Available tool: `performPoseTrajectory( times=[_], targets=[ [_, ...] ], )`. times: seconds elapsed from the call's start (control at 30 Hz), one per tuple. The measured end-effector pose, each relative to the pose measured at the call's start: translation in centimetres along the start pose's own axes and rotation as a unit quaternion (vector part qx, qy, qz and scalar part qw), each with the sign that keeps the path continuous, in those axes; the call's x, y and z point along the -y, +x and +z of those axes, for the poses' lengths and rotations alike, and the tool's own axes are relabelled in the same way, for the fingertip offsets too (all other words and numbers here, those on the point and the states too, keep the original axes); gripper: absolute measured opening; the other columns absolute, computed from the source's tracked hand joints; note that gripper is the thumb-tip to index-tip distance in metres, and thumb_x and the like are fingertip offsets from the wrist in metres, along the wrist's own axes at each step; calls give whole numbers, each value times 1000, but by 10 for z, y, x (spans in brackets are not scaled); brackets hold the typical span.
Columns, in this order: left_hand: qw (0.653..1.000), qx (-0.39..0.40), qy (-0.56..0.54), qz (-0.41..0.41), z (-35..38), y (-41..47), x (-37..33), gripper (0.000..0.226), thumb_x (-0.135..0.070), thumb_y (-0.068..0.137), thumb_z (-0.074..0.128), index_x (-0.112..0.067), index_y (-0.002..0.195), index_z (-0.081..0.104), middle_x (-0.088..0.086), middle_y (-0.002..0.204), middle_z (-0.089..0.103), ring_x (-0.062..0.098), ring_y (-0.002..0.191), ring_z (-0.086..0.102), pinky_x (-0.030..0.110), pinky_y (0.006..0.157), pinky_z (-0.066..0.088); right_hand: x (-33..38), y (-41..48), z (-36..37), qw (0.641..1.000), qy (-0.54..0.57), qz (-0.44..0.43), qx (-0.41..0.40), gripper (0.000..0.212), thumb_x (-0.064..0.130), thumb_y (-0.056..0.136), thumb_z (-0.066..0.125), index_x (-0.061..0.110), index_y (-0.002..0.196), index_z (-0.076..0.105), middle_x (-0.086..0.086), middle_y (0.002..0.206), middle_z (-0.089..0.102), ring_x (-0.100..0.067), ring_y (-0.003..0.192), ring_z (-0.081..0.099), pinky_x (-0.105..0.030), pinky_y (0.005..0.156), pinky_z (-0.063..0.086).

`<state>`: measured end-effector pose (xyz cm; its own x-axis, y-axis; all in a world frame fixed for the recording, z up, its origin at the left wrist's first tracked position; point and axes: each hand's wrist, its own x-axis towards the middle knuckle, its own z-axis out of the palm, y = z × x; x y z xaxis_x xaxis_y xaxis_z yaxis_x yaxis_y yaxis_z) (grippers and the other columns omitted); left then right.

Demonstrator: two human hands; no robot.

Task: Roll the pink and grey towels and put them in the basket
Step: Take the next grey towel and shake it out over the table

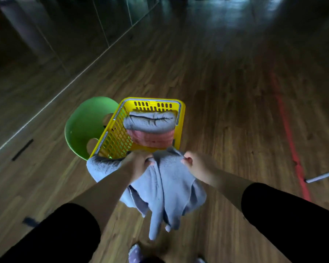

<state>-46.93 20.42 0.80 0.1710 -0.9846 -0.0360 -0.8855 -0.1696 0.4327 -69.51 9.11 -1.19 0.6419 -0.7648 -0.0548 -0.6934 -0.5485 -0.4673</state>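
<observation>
The left hand (pixel 139 165) and right hand (pixel 197 166) pinch the top edge of the loose grey towel (pixel 172 192) hanging below them.

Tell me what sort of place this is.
Probably a dance or exercise studio. Tall mirror panels line the left wall, a wooden floor stretches far ahead, and a red line is marked along it.

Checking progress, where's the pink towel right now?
In the head view, the pink towel lies rolled inside the yellow basket, centre frame, just nearer than the rolled grey towel.
</observation>
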Motion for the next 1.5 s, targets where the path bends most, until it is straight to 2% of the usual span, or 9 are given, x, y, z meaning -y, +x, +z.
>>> performPoseTrajectory(
  times=[0.1, 0.2, 0.37, 0.53, 0.73, 0.9, 1.07, 1.2, 1.5],
  targets=[
    [998, -56, 9, 26, -19, 14, -27, 2, -18, 87, 68, -18, 85, 70, -10, 81, 63, 8, 75, 58, 21, 70, 45, -9, 12, -31, 999, 14, -19, -23, 19, 37, 93, 55, 22, 94, 66, 2, 88, 67, -20, 85, 62, -29, 64, 42],
    [994, -103, 20, 30, -41, 36, -49, 8, -25, 86, 65, -20, 90, 70, -3, 90, 69, 15, 84, 64, 27, 76, 50, -14, 26, -68, 998, 24, -40, -48, 18, 38, 93, 53, 24, 94, 65, 6, 91, 66, -17, 89, 61, -30, 67, 44],
    [983, -171, 37, 52, -77, 89, -105, 12, -26, 85, 60, -19, 90, 69, 2, 91, 68, 19, 86, 61, 28, 71, 42, -36, 51, -132, 991, 25, -44, -122, 15, 34, 92, 50, 24, 89, 61, 7, 90, 62, -18, 90, 59, -32, 70, 46],
    [978, -185, 12, 94, -94, 161, -157, 9, -21, 84, 66, -13, 84, 69, 4, 83, 67, 21, 80, 59, 25, 64, 30, -78, 77, -189, 984, 17, -17, -179, 18, 34, 94, 46, 25, 90, 60, 8, 88, 61, -17, 88, 60, -36, 71, 50],
    [967, -215, 4, 133, -100, 266, -200, 7, -20, 86, 65, -16, 89, 70, 1, 87, 65, 16, 85, 56, 25, 74, 39, -135, 115, -266, 968, 8, 51, -247, 18, 33, 97, 46, 24, 93, 61, 7, 85, 59, -13, 80, 53, -28, 60, 36],
    [959, -209, 31, 189, -92, 362, -239, 7, -21, 86, 65, -15, 83, 67, 0, 83, 55, 17, 83, 52, 24, 76, 36, -186, 154, -315, 967, 16, 66, -245, 15, 32, 96, 50, 24, 90, 60, 5, 84, 63, -15, 81, 57, -30, 61, 40],
    [979, -154, -3, 130, -66, 423, -245, 10, -20, 93, 56, -12, 91, 62, 1, 92, 48, 16, 82, 50, 29, 78, 41, -232, 188, -338, 969, 92, 46, -225, 12, 29, 98, 50, 23, 90, 57, -1, 79, 63, -17, 75, 60, -39, 70, 51],
    [986, -135, -7, 99, -53, 443, -237, 9, -21, 94, 55, -15, 91, 61, -2, 91, 47, 14, 82, 50, 24, 75, 35, -260, 205, -351, 963, 117, 52, -237, 12, 29, 98, 49, 23, 91, 57, 3, 78, 62, -13, 75, 59, -33, 68, 48],
    [987, -157, -4, 17, -39, 435, -233, 6, -24, 92, 57, -23, 86, 58, -1, 97, 53, 18, 84, 55, 28, 75, 41, -296, 245, -369, 979, 57, -38, -192, 13, 28, 98, 48, 22, 89, 55, 4, 77, 58, -13, 74, 57, -40, 69, 50]
  ],
)
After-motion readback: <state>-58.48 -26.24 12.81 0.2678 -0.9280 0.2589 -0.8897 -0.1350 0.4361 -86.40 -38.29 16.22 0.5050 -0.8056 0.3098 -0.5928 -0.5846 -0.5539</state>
